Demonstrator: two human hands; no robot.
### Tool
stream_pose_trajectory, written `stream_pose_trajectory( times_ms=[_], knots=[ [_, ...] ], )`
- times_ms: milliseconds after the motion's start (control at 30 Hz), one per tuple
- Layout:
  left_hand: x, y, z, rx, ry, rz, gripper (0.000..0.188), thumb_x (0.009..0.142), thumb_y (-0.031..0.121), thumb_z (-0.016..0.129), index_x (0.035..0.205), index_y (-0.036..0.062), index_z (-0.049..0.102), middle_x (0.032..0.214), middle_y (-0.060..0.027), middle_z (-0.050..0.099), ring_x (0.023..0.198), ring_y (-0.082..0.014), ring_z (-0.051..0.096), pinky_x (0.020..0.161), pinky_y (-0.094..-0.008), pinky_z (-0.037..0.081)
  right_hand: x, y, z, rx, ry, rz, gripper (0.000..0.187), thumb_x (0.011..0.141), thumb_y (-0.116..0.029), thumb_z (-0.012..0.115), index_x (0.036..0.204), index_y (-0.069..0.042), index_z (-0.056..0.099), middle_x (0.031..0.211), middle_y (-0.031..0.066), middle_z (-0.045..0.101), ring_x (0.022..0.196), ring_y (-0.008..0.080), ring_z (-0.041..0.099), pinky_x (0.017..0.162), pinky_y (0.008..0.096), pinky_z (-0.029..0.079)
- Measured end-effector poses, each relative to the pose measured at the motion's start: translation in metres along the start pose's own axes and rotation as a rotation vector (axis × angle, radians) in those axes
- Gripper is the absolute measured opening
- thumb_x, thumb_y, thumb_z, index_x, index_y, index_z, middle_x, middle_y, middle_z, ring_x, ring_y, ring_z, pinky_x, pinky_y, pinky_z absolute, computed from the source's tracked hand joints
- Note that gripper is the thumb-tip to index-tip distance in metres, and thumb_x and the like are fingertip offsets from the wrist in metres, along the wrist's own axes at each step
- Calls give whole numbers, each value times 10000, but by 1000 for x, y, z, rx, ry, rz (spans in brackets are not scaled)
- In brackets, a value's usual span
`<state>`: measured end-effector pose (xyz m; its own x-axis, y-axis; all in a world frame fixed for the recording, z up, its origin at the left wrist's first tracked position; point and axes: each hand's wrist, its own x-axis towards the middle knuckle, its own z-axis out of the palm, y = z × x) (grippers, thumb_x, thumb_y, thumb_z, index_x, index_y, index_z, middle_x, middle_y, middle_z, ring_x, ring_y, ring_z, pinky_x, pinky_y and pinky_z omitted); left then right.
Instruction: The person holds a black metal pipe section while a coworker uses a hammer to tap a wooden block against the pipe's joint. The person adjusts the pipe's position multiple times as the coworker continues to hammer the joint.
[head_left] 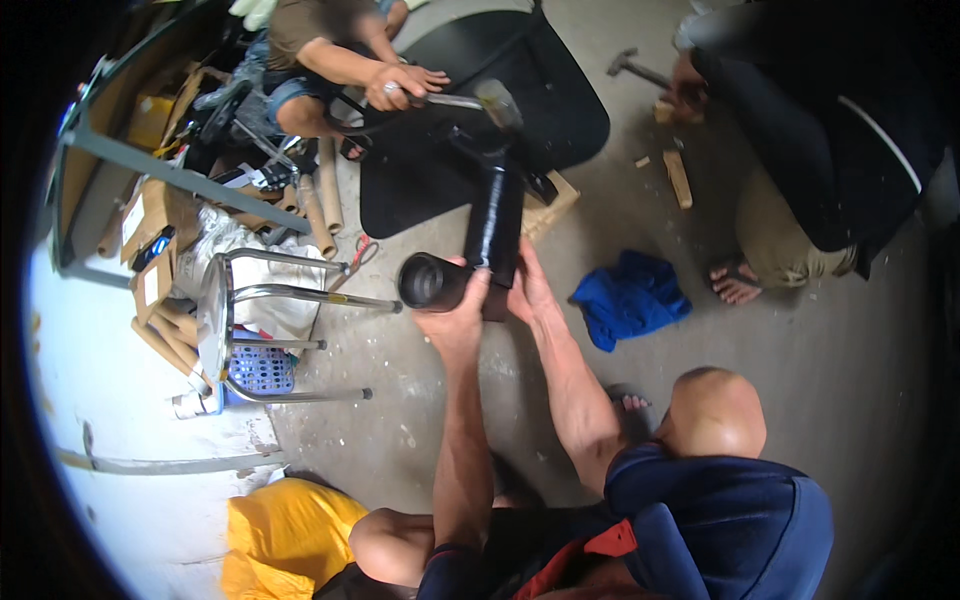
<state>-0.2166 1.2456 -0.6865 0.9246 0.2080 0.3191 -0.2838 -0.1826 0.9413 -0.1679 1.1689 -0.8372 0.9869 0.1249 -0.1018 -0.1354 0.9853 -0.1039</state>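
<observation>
Both my arms reach forward, holding a long black tubular part (495, 215) with a wide ringed opening at its left. My left hand (455, 318) wraps the part just below that opening, thumb on top. My right hand (530, 288) grips its right side near the lower end. The part's far end points at a person across from me. That person's hand (392, 88) holds a mallet (497, 103) with a metal handle, its pale blurred head above the far end. The underside of the part is hidden.
A black panel (420, 185) lies beyond. A metal stool (300, 295) is tipped over at left, near red-handled scissors (364, 253) and cardboard tubes (318, 215). At right are a blue cloth (632, 297), a wood block (678, 180) and another person holding a hammer (637, 67).
</observation>
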Motion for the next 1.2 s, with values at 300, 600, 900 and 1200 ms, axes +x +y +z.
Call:
stream_pose_trajectory(
  times_ms=[300, 600, 900, 1200],
  knots=[
    [20, -14, -6, -111, -87, 144, 333, 818, -44, 799, 1111, -42, 640, 1065, -149, 716, 1080, -323, 729, 1021, -465, 557, -1, -5, 39, 33, -44, 14, 566, 1045, -539, 600, 1326, -49, 641, 1196, 113, 746, 1109, 233, 718, 1021, 404, 560],
    [14, -19, -16, -85, -77, 123, 346, 802, -130, 779, 1110, -34, 653, 1087, -150, 735, 1081, -289, 729, 1036, -439, 547, -1, 7, 47, 43, 47, -5, 615, 984, -592, 616, 1239, -36, 678, 1134, 149, 757, 1057, 274, 732, 1013, 431, 572],
    [29, -33, -23, -245, -135, 89, 427, 755, -125, 800, 1153, -35, 673, 1091, -152, 728, 1138, -339, 718, 1048, -468, 555, 0, 7, 60, 56, 90, 14, 592, 985, -633, 636, 1197, -86, 711, 1086, 81, 765, 993, 205, 751, 934, 402, 612],
    [66, -45, -19, -266, -281, 156, 545, 789, -92, 797, 1277, -10, 570, 1118, -155, 744, 1131, -338, 732, 1089, -453, 513, 13, -7, 46, -298, 107, -64, 760, 1007, -704, 561, 1441, -80, 581, 1357, 60, 685, 1233, 192, 670, 1023, 461, 551]
  ],
)
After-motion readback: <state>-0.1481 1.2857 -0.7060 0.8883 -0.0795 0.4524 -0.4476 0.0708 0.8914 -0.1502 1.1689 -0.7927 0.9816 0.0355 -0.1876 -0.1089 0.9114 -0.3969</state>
